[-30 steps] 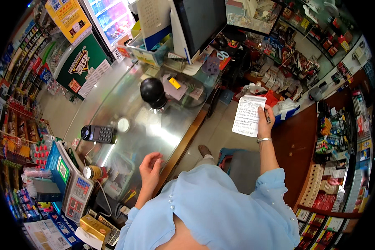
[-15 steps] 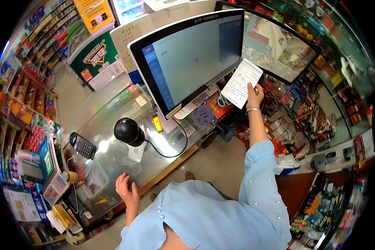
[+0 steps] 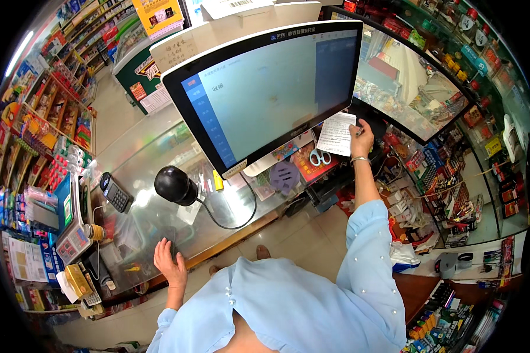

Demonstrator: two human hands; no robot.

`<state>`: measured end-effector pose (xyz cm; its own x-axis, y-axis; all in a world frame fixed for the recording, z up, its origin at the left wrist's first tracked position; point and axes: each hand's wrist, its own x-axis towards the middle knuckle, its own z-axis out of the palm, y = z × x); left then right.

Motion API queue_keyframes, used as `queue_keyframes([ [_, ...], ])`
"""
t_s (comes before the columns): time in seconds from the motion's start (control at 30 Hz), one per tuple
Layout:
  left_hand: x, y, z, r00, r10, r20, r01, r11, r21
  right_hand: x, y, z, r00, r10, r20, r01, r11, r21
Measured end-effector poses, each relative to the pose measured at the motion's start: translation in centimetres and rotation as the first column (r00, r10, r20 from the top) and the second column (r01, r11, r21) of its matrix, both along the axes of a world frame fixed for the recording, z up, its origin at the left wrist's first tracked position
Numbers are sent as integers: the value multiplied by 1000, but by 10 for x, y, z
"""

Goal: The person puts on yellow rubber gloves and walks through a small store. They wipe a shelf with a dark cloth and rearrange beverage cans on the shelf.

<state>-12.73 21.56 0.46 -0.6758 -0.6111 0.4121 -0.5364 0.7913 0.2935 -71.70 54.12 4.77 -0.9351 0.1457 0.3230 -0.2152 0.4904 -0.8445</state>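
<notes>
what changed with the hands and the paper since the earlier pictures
The right hand has carried the handwritten sheet forward, close to the monitor and scissors, still holding it. The left hand stays empty by the edge of the glass counter; the scissors and black dome-shaped device have not moved.

Small shop, seen from behind the checkout counter (image 3: 159,141), glass-topped. Giveaways: racks of packaged goods (image 3: 46,115) down the left side, near to far; big screen (image 3: 271,97) on the counter, till-style; keypad terminal (image 3: 115,193) to its left; black scanner-like dome (image 3: 174,184) on a cord, nearer. Yellow poster (image 3: 157,16) far left. Right: glass cabinet (image 3: 483,203), stock around it. Near right: more small packs (image 3: 441,326).
</notes>
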Motion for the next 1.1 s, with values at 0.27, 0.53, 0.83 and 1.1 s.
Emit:
queue_keyframes([
  [0.27,4,2,1,1000,0,24,0,1000,-8,62,31,-10,989,42,-139,-26,994,110],
  [0.53,7,2,4,999,-29,-44,32,997,72,189,49,8,971,238,-15,-239,970,-38],
  [0.83,17,14,65,894,-308,-325,397,881,256,359,-68,53,803,590,-82,-472,714,518],
  [1.1,111,13,107,760,-447,-473,597,767,234,510,-156,48,446,807,388,-892,365,266],
])
